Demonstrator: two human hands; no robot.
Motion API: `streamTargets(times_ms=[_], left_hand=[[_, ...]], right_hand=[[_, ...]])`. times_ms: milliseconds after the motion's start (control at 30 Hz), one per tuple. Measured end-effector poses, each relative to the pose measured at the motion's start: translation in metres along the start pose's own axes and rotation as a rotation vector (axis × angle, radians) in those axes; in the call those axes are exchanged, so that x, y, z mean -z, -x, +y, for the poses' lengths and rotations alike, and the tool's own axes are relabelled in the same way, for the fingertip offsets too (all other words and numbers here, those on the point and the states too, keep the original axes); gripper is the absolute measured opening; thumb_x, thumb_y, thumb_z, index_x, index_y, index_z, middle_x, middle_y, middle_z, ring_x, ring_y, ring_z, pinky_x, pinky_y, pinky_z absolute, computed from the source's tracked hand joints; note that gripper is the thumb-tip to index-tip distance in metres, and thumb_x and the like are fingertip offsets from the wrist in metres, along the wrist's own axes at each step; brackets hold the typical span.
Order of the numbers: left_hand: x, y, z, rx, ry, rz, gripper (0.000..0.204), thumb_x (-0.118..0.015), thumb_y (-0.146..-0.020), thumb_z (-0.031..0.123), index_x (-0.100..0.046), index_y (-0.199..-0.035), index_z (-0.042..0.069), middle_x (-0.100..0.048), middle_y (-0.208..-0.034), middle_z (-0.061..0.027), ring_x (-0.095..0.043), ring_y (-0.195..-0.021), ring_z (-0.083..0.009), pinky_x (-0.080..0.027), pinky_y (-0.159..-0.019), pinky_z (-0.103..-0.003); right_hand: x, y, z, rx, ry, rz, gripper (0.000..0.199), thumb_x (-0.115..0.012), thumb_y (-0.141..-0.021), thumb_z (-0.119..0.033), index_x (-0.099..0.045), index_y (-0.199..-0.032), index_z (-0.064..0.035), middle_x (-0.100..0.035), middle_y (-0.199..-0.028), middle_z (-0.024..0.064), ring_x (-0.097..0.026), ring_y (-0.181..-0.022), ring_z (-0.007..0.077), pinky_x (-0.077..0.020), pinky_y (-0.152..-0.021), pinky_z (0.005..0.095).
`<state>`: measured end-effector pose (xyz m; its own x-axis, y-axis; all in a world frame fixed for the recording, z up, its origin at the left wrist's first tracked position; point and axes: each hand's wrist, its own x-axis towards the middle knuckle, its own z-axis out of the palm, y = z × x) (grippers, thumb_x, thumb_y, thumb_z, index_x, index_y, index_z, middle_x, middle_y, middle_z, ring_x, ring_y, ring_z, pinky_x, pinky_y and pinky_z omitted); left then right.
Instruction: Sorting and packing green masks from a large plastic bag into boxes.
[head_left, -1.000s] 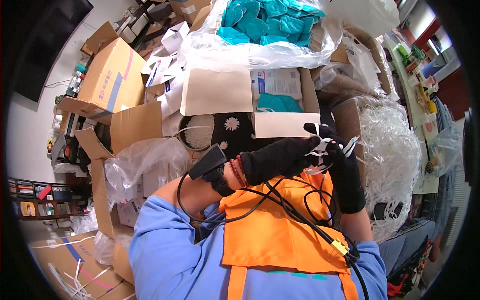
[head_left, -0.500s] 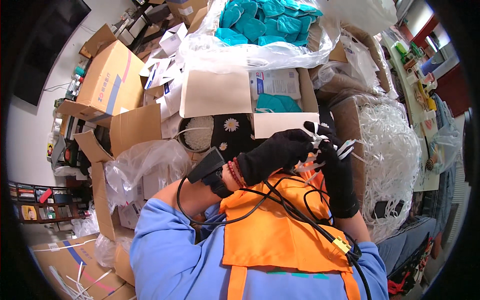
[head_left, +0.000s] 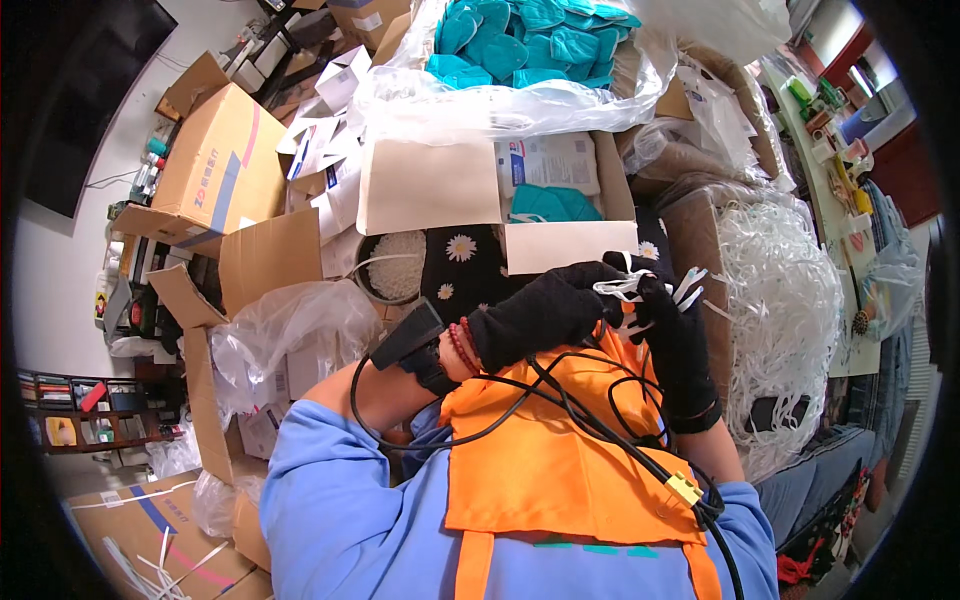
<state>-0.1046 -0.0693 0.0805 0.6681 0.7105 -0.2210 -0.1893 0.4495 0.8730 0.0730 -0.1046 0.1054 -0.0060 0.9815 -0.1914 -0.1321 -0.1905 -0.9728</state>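
Note:
In black gloves, my two hands meet in front of my chest. My left hand (head_left: 560,303) is closed, fingers pinching thin white straps (head_left: 622,286). Close beside it my right hand (head_left: 678,345) grips the other part of these straps, and loose ends stick out past its fingers. The fingertips partly cover one another. Just beyond the hands stands an open carton (head_left: 618,175) with its flaps folded out. Inside lie a teal folded face mask (head_left: 556,204) and a white printed packet (head_left: 550,163).
At right a plastic-lined box holds a heap of white straps (head_left: 775,290). Many teal masks (head_left: 535,45) fill a lined box at the back. A bowl of white pieces (head_left: 395,270) sits left of a daisy-print cloth (head_left: 455,260). Brown cartons (head_left: 225,160) crowd the left. Black cables (head_left: 560,400) cross my orange apron.
Both hands stay close together and shift slightly. The white straps between them have changed shape, now bunched in a loop by the left fingertips.

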Motion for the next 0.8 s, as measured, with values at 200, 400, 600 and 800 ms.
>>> streamTargets(times_ms=[200,400,600,800], left_hand=[[0.020,-0.014,-0.018,-0.871,-1.188,0.008,0.021,-0.062,-0.081,0.013,-0.062,-0.101,0.005,-0.062,-0.083,-0.0075,-0.060,-0.072,-0.0209,-0.051,-0.066,-0.032],[0.014,-0.014,-0.009,-0.574,-0.952,-0.019,0.022,-0.061,-0.077,0.011,-0.063,-0.098,0.005,-0.062,-0.084,-0.0157,-0.061,-0.075,-0.0326,-0.051,-0.065,-0.038],[0.019,-0.010,-0.015,-0.544,-0.955,-0.005,0.024,-0.064,-0.073,0.009,-0.061,-0.097,0.003,-0.060,-0.081,-0.0148,-0.061,-0.075,-0.0315,-0.051,-0.065,-0.039],[0.022,-0.016,-0.016,-0.576,-1.168,-0.052,0.020,-0.062,-0.079,0.013,-0.061,-0.096,0.001,-0.061,-0.086,-0.0156,-0.061,-0.080,-0.0341,-0.050,-0.070,-0.041]], right_hand=[[0.011,0.003,0.016,-0.044,0.053,0.025,0.023,-0.057,-0.093,-0.030,-0.061,-0.095,-0.0069,-0.058,-0.077,0.0016,-0.057,-0.063,0.0108,-0.0438,-0.052,0.0238],[0.018,0.002,0.022,-0.065,0.119,-0.077,0.028,-0.058,-0.091,-0.018,-0.056,-0.116,-0.0052,-0.061,-0.097,0.0000,-0.056,-0.081,0.0076,-0.0452,-0.069,0.0217],[0.008,0.002,0.006,-0.058,0.128,-0.130,0.024,-0.059,-0.090,-0.013,-0.061,-0.112,-0.0025,-0.062,-0.099,0.0013,-0.055,-0.081,0.0089,-0.0447,-0.070,0.0231],[0.030,-0.007,0.034,0.183,0.593,-0.207,0.025,-0.060,-0.089,-0.011,-0.061,-0.112,-0.0001,-0.064,-0.094,0.0065,-0.058,-0.083,0.0125,-0.0466,-0.071,0.0267]])
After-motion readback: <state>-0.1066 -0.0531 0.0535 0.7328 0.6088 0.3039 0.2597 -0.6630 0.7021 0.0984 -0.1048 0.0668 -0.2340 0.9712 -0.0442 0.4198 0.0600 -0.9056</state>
